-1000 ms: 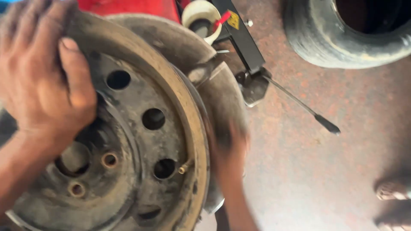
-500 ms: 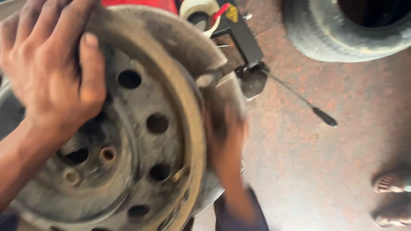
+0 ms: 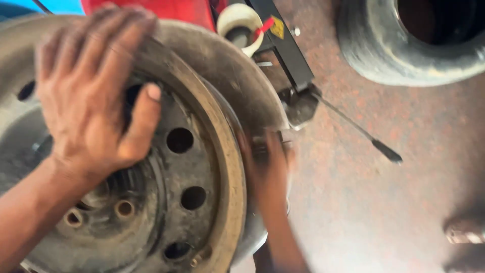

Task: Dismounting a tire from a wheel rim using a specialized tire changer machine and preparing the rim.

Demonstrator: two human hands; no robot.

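Observation:
A dusty, rusty steel wheel rim (image 3: 222, 167) with round holes in its disc fills the left of the view, standing on edge. My left hand (image 3: 96, 96) grips its top, with the fingers over the outer edge and the thumb pressed on the disc. My right hand (image 3: 268, 162) is blurred and lies against the rim's right side, on the barrel behind the flange. Whether it holds anything is hidden by the blur.
A black machine arm (image 3: 283, 45) with a yellow label and a white roll of tape (image 3: 242, 20) stand just behind the rim. A thin dark-tipped rod (image 3: 358, 129) lies on the reddish floor. A worn tyre (image 3: 419, 50) is at the top right, and someone's feet (image 3: 465, 232) at the lower right.
My left hand stays clamped on the rim's top. My right hand has slid up along the rim's right side, still blurred with motion. The rim now fills more of the view.

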